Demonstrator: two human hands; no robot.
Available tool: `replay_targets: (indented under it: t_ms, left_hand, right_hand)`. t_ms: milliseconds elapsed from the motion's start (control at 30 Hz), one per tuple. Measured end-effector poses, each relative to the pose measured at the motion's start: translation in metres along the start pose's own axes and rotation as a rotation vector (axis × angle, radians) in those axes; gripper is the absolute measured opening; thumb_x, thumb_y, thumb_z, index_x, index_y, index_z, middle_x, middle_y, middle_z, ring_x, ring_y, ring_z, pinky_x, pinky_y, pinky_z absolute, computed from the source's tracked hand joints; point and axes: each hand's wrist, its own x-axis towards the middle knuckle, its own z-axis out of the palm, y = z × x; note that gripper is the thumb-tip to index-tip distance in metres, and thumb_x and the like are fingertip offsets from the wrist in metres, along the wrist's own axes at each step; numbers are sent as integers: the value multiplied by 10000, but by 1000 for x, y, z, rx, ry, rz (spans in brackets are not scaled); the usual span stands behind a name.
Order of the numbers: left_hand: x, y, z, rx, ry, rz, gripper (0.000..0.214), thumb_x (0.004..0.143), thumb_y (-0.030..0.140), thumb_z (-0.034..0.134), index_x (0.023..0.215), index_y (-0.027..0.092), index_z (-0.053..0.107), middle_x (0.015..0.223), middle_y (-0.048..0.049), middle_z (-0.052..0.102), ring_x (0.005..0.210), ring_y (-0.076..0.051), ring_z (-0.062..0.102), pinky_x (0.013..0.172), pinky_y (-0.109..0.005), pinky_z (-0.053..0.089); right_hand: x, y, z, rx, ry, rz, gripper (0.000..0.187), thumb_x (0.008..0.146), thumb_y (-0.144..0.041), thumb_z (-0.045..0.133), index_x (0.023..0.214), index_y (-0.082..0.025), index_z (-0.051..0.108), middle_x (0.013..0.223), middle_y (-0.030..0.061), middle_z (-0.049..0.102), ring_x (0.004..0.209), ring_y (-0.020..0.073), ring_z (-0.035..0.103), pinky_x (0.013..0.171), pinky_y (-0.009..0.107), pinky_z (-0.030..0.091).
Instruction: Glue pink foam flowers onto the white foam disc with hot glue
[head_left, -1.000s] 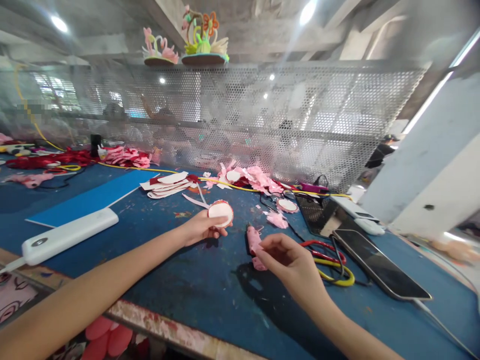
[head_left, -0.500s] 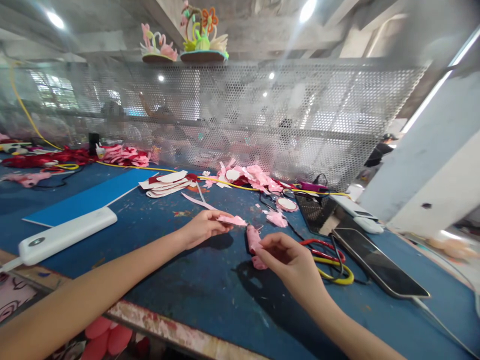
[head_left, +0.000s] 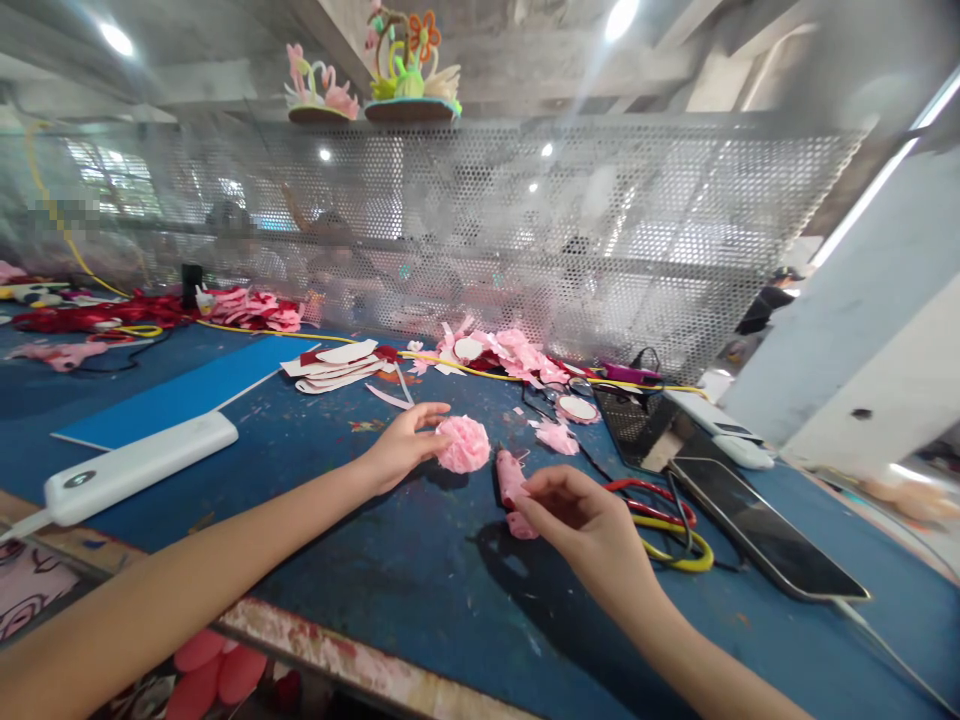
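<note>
My left hand (head_left: 401,447) pinches a round pink ruffled flower piece (head_left: 463,444) just above the blue table (head_left: 375,580), its pink side facing me. My right hand (head_left: 577,520) is closed on a small rolled pink piece (head_left: 511,480), held a little to the right of the flower piece and low over the table. The two pink pieces are close but apart.
A white power bank (head_left: 139,465) lies at the left. At the right are red and yellow cords (head_left: 667,530), a dark phone (head_left: 765,528) and a black mesh tray (head_left: 637,425). Pink and white scraps (head_left: 510,355) pile along the perforated metal screen (head_left: 525,240). A light blue sheet (head_left: 180,395) lies behind.
My left hand has turned the round piece over: a white backing with a red rim faced me a second ago, now the pink ruffled side does. My right hand has barely moved.
</note>
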Motion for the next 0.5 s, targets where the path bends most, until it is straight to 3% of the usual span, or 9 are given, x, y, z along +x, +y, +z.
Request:
replay_targets:
  t_ms: [133, 300, 433, 500]
  left_hand:
    - [-3, 6, 6, -252, -5, -181, 438, 656, -11, 599, 1054, 166, 556, 801, -22, 562, 649, -71, 558, 625, -180, 454]
    - [-1, 10, 8, -594, -52, -399, 497, 641, -94, 425, 1078, 123, 517, 895, -87, 598, 719, -118, 601, 622, -198, 482]
    - [1, 12, 5, -692, -68, -497, 225, 793, 116, 420, 968, 42, 538, 751, -109, 560, 605, -131, 547, 476, -192, 435]
    - [0, 13, 3, -731, -110, -530, 337, 855, 352, 400, 895, 52, 550, 710, -107, 531, 567, -130, 512, 427, -186, 396]
  right_hand:
    - [1, 2, -1, -16, -12, -3, 251, 674, -364, 719, 707, -180, 552, 613, -19, 576, 532, 89, 541, 538, 205, 468]
    - [2, 4, -1, -55, -22, -2, 277, 671, -399, 711, 712, -176, 552, 621, -13, 581, 529, 100, 551, 535, 220, 473]
    - [1, 5, 0, -110, 4, -15, 281, 668, -410, 708, 711, -177, 557, 617, -9, 584, 538, 115, 567, 543, 234, 479]
    - [1, 7, 0, -132, -5, -22, 279, 677, -415, 699, 718, -178, 558, 623, -4, 590, 561, 128, 583, 563, 248, 491]
